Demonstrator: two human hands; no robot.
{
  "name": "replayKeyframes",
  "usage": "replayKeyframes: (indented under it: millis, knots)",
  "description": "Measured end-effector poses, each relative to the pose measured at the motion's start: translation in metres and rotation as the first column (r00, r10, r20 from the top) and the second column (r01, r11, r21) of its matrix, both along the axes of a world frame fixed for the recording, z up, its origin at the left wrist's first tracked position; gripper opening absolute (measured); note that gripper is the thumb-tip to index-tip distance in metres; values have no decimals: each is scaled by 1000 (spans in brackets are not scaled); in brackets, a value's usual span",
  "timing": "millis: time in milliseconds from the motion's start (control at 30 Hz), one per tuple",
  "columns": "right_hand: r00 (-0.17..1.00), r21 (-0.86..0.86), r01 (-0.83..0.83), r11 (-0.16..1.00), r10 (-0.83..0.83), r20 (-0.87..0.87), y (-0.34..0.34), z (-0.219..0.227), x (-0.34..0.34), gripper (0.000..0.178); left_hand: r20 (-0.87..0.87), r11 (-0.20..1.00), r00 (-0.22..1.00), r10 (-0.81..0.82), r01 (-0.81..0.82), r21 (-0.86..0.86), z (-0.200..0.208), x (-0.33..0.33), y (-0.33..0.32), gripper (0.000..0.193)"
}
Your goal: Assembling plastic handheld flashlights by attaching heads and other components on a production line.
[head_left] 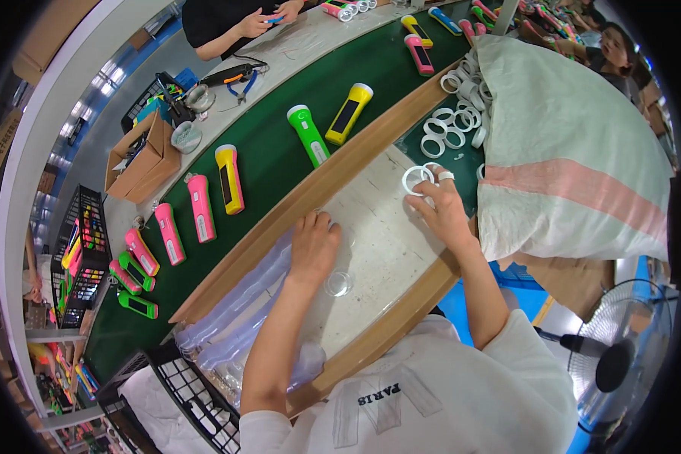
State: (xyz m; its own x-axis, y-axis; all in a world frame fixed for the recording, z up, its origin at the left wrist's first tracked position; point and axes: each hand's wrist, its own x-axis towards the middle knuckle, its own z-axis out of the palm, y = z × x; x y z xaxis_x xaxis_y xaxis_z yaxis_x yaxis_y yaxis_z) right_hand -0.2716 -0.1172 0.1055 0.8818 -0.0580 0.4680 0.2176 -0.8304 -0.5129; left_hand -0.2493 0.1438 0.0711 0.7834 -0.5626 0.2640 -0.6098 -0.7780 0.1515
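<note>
My right hand (443,212) pinches a white plastic ring (417,181) above the far right part of the white work board (386,227). A second ring shows right behind it, and white tape wraps one finger. My left hand (315,246) is closed, with curled fingers, beside the cardboard divider; whatever it holds is hidden. Next to it lie long stacks of clear discs in purplish film (238,299). A loose clear disc (338,284) rests on the board near my left wrist. More white rings (454,125) are heaped at the mouth of a woven sack (567,151).
Beyond the divider (325,185), a green conveyor belt (265,159) carries pink, green and yellow flashlights (229,179). Across it, a co-worker's hands (257,23) handle a small blue item. A fan (613,363) stands at right, a black crate (193,393) at lower left.
</note>
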Motion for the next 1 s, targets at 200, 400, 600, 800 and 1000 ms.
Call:
replayKeyframes:
  millis: [200, 400, 600, 800, 1000]
  knots:
    - [993, 221, -92, 971, 107, -57, 31, -11, -8, 22, -92, 958, 991, 97, -118, -261, 15, -11, 11, 18]
    - [946, 632, -22, 774, 221, -238, 56, -11, -9, 29, -108, 809, 985, 134, -172, -561, 32, -24, 34, 22]
    - [767, 801, 397, -447, 641, -22, 101, -12, -16, 38, -699, 418, 685, -205, -584, -695, 71, -20, 36, 14]
    - [711, 694, 486, -532, 702, 41, 126, -16, -21, 39, -67, 740, 954, 291, -269, -617, 48, 31, 76, 18]
    - [708, 673, 520, -527, 706, 6, 133, -5, -22, 38, -106, 626, 617, 780, -767, 138, -30, 80, 201, 70]
